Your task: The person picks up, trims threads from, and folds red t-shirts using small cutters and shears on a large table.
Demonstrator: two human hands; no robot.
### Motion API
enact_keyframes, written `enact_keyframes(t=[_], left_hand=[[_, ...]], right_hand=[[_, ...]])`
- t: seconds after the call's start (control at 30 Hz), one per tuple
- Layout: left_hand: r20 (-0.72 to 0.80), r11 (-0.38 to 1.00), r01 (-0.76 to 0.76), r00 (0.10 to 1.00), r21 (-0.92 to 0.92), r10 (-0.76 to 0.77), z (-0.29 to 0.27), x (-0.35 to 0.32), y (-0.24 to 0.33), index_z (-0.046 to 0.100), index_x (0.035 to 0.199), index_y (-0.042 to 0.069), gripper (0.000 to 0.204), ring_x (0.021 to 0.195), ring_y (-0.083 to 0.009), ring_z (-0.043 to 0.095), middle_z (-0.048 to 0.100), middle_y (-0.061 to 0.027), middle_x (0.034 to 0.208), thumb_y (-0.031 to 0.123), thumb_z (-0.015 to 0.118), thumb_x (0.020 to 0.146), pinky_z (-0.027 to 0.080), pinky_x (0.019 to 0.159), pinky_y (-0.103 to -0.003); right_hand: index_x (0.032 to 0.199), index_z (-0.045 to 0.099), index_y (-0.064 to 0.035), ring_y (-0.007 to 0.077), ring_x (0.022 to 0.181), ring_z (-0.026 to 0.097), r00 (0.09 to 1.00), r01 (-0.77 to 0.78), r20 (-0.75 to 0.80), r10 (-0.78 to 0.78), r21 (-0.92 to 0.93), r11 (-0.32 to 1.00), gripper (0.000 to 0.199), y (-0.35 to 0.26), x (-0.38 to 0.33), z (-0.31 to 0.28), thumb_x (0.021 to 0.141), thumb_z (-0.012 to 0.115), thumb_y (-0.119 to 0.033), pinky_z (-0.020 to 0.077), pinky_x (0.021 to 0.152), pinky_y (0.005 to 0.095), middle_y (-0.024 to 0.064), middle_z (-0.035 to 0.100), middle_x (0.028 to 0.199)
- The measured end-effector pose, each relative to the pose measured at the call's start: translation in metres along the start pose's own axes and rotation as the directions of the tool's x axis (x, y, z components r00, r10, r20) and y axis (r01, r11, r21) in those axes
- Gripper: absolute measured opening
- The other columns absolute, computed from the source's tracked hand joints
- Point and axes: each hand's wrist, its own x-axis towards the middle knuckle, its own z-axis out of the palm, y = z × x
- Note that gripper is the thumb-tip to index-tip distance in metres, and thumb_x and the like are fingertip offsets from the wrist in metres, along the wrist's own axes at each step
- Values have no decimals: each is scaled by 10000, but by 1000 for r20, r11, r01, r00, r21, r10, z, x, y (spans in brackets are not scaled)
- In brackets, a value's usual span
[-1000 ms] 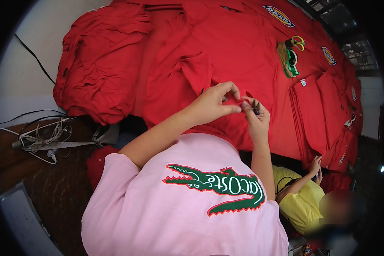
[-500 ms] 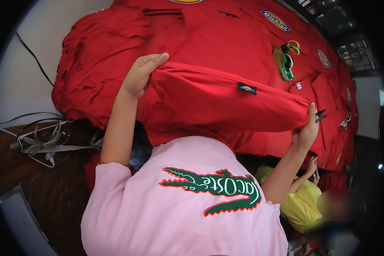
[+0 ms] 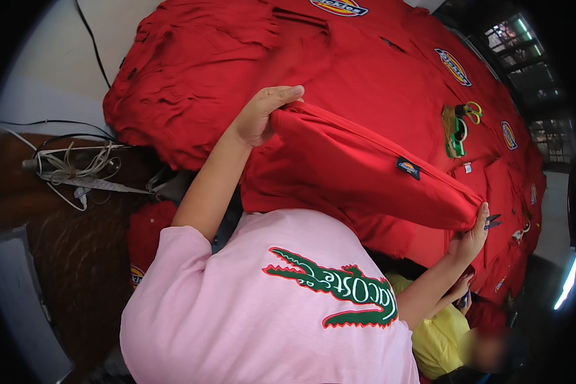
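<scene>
A red shirt (image 3: 358,169) is stretched between my hands, its folded edge slanting down to the right. A small black label (image 3: 408,168) is sewn near that edge. My left hand (image 3: 262,117) pinches the upper left corner, thumb on top. Lower down, my right hand (image 3: 470,238) grips the other end between thumb and fingers. Dark pointed blades, like thread snips (image 3: 492,222), stick out beyond my right hand; their handles are hidden behind it. The lower part of the cloth hangs toward my body.
Red garments (image 3: 198,83) cover the table, heaped at the left. Scissors with yellow-green handles (image 3: 473,112) lie by a green tape dispenser (image 3: 456,142). At the right sits a person in a yellow shirt (image 3: 438,339). Tangled cables (image 3: 77,168) are at the left.
The view has turned, so the scene sits further right and lower at the right side. The stretched shirt edge slants more steeply; both hands keep their hold.
</scene>
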Motion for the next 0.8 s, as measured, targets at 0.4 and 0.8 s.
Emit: enact_keyframes(t=[0.4, 0.8], left_hand=[[393, 975, -131, 899, -182, 194, 18, -17, 29, 587, 874, 69, 242, 692, -65, 506, 588, 21, 796, 223, 719, 1006, 402, 599, -248], [103, 757, -405, 905, 514, 414, -2, 187, 30, 705, 1135, -5, 254, 1041, -142, 691, 755, -84, 1051, 216, 641, 1029, 526, 847, -286]], right_hand=[[1229, 608, -40, 174, 966, 694, 963, 112, 226, -146, 157, 981, 176, -48, -22, -36, 1063, 585, -95, 564, 889, 342, 78, 704, 1083], [1215, 725, -40, 78, 896, 605, 983, 169, 120, -139, -289, 942, 302, 16, 170, 18, 991, 736, -242, 536, 740, 283, 8, 699, 1123]])
